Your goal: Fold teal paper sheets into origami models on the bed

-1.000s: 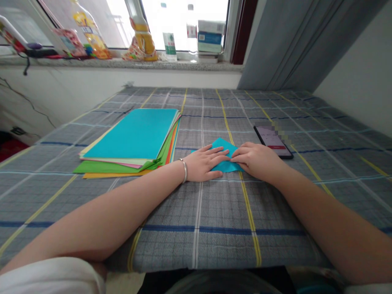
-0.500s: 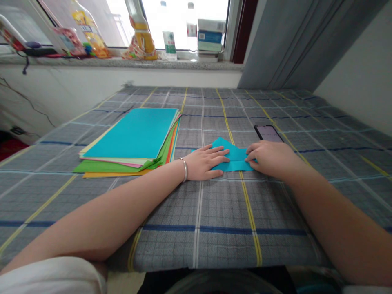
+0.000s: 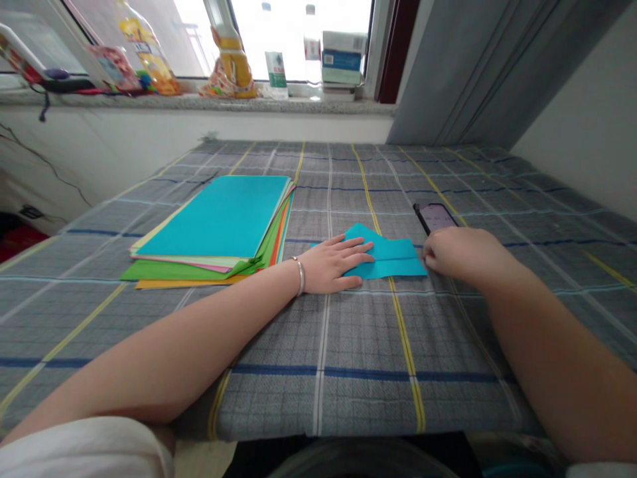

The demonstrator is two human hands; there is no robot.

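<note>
A folded teal paper point(image 3: 393, 260) lies flat on the checked cloth, with a peaked corner pointing away from me. My left hand point(image 3: 331, 265) rests palm down on its left end, fingers spread, and a silver bangle point(image 3: 300, 277) circles that wrist. My right hand point(image 3: 460, 255) sits at the paper's right end, fingers curled and their tips against the right edge. A thin crease runs lengthwise across the paper. Just beyond my right hand, a smartphone point(image 3: 435, 217) lies with its lower part hidden behind that hand.
To the left of my left hand lies a stack of coloured paper sheets point(image 3: 213, 219), teal on top. The grey checked cloth point(image 3: 318, 398) covers the surface. Beyond it, bottles and a box stand on a stone windowsill point(image 3: 199, 103). A grey curtain point(image 3: 472, 66) hangs at the right.
My right hand has slid rightward along the paper to its right end, uncovering the crease and covering less of the phone's screen area. My left hand has stayed in place.
</note>
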